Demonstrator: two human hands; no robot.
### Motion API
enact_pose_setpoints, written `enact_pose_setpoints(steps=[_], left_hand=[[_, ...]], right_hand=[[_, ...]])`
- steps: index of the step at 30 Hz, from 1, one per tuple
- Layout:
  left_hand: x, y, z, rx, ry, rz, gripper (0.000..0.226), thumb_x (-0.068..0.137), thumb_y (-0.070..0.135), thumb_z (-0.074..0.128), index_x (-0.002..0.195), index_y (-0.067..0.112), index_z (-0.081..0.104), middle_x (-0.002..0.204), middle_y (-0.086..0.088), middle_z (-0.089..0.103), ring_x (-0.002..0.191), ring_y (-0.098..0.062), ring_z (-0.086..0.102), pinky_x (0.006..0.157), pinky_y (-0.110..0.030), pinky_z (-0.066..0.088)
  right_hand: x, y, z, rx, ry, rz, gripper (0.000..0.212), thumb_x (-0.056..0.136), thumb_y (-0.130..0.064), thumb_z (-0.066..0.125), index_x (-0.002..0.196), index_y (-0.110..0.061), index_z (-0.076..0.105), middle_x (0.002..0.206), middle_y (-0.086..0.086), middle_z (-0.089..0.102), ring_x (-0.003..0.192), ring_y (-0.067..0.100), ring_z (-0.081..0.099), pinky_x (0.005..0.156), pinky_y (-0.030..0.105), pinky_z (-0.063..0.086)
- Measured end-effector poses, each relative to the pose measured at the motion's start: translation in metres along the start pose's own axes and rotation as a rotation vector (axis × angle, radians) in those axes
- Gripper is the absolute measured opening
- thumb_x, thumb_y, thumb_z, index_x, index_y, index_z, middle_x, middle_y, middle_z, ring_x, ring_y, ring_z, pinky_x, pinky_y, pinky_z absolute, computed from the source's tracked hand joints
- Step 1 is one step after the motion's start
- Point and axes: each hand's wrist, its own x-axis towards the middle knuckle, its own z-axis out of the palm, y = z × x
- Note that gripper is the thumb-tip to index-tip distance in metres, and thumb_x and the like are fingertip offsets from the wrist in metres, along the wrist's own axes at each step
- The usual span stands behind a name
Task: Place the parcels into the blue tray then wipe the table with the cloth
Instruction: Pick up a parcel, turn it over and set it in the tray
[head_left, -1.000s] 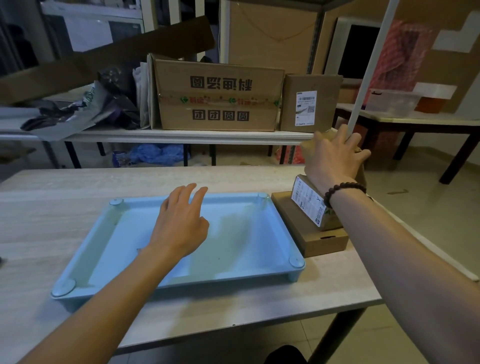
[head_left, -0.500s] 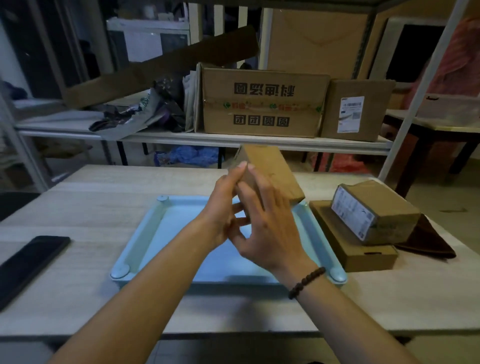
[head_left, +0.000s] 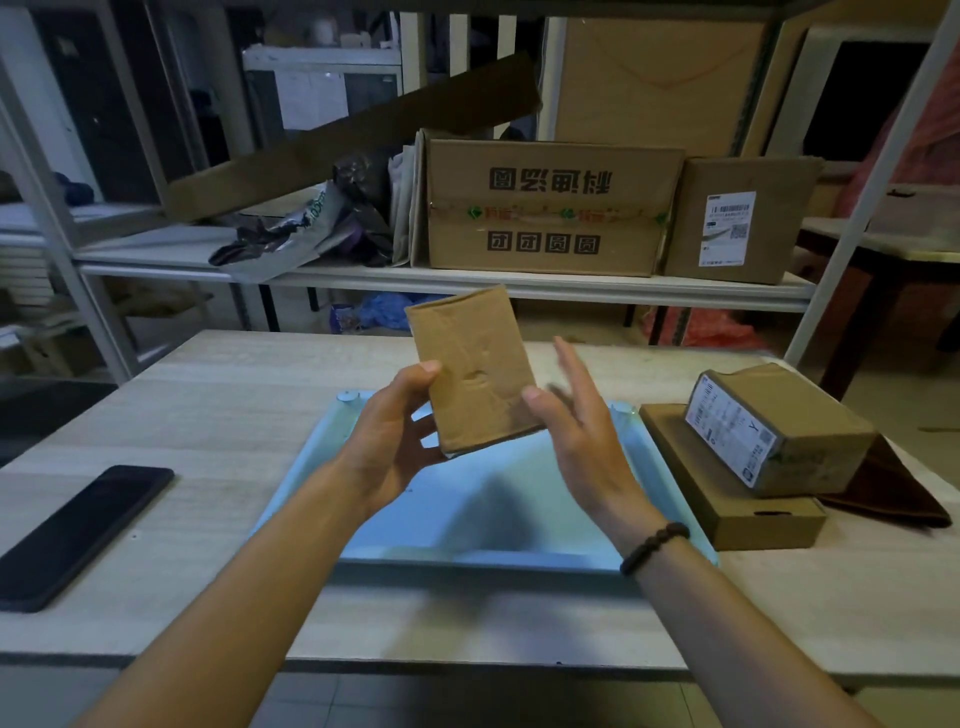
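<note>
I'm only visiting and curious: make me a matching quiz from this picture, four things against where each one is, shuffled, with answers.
Things:
1. plain brown cardboard parcel
2. flat black phone
3. dark brown cloth
4. brown parcel with a white label

Places:
A. on top of a flat cardboard box
B. gripped by the left hand above the light blue plastic tray
C. on the wooden table, far left
D. far right, beside the stacked boxes

Pairs: 1-B, 2-C, 3-D, 4-A.

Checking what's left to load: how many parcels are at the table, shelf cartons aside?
3. The left hand grips a plain parcel above the blue tray; a labelled parcel lies on a flat parcel right of the tray. More could be out of view.
</note>
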Motion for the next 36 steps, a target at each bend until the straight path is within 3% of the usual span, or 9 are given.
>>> enact_pose_setpoints(steps=[4,7,12,15,18,21,26,31,36], left_hand=[[-0.004,0.001,-0.007,0.016,-0.022,-0.033,0.065,0.074,0.047,0.069,0.130,0.015,0.059,0.126,-0.007,0.069,0.114,-0.033,0.067,0.086,-0.052,0.058],[-0.005,0.002,-0.011,0.069,-0.030,-0.048,0.060,0.075,0.039,0.069,0.129,0.015,0.060,0.126,-0.008,0.068,0.115,-0.030,0.066,0.077,-0.047,0.060],[-0.004,0.004,-0.023,0.298,-0.095,-0.003,0.074,0.067,0.013,0.084,0.133,0.027,0.053,0.125,0.000,0.068,0.115,-0.025,0.066,0.094,-0.058,0.053],[-0.004,0.003,-0.025,0.425,-0.112,0.139,0.088,0.071,-0.005,0.084,0.137,0.035,0.042,0.134,0.005,0.059,0.126,-0.013,0.056,0.094,-0.041,0.056],[-0.002,-0.004,-0.028,0.564,-0.122,0.304,0.093,0.075,-0.010,0.078,0.139,0.041,0.034,0.137,0.021,0.049,0.124,0.009,0.048,0.084,-0.024,0.053],[-0.006,-0.012,-0.027,0.862,-0.096,0.475,0.100,0.079,-0.004,0.077,0.128,0.066,0.025,0.145,0.039,0.030,0.121,0.015,0.042,0.087,-0.015,0.048],[-0.002,-0.024,-0.029,1.193,-0.028,0.674,0.102,0.077,-0.014,0.072,0.133,0.056,0.024,0.158,0.029,-0.024,0.152,-0.014,-0.005,0.108,-0.022,0.030],[0.002,-0.019,-0.027,1.295,-0.003,0.721,0.103,0.070,-0.022,0.066,0.136,0.048,0.030,0.162,0.021,-0.024,0.153,-0.019,-0.015,0.108,-0.042,0.029],[-0.002,-0.024,-0.025,1.465,-0.052,0.785,0.104,0.074,-0.020,0.061,0.143,0.050,0.025,0.161,0.021,-0.027,0.152,-0.017,-0.019,0.113,-0.046,0.019]], right_hand=[[0.005,0.003,-0.002,0.184,-0.208,0.160,0.089,0.068,-0.066,0.062,0.147,-0.030,0.046,0.128,0.001,0.069,0.111,0.017,0.069,0.095,0.039,0.058],[0.006,0.009,0.000,0.192,-0.180,0.175,0.086,0.067,-0.062,0.065,0.145,-0.029,0.048,0.127,0.003,0.069,0.113,0.020,0.068,0.105,0.048,0.052],[0.008,0.015,-0.004,0.221,-0.300,0.182,0.059,0.080,-0.032,0.053,0.138,-0.043,0.057,0.138,-0.010,0.064,0.131,0.018,0.054,0.113,0.046,0.040],[0.008,0.017,-0.006,0.324,-0.339,0.245,0.061,0.078,-0.032,0.045,0.136,-0.042,0.060,0.146,-0.018,0.055,0.137,0.008,0.044,0.116,0.043,0.030],[0.009,0.013,-0.004,0.391,-0.310,0.342,0.050,0.068,-0.053,0.052,0.116,-0.043,0.061,0.126,-0.015,0.056,0.122,0.009,0.044,0.113,0.045,0.026],[0.006,0.009,0.001,0.348,-0.302,0.390,0.060,0.076,-0.069,0.045,0.121,-0.034,0.062,0.116,-0.010,0.063,0.111,0.016,0.052,0.105,0.045,0.037],[-0.003,0.004,0.010,0.141,-0.236,0.317,0.090,0.063,-0.081,0.056,0.141,-0.040,0.045,0.135,-0.007,0.058,0.120,0.018,0.060,0.104,0.050,0.050],[-0.009,0.004,0.020,0.003,-0.081,0.172,0.134,0.050,-0.076,0.076,0.158,-0.037,0.006,0.146,-0.007,0.038,0.126,0.013,0.049,0.091,0.022,0.046],[-0.014,-0.001,0.029,-0.135,-0.004,0.118,0.117,0.074,-0.052,0.084,0.159,-0.031,0.006,0.151,-0.006,0.028,0.133,0.018,0.041,0.095,0.028,0.046]])
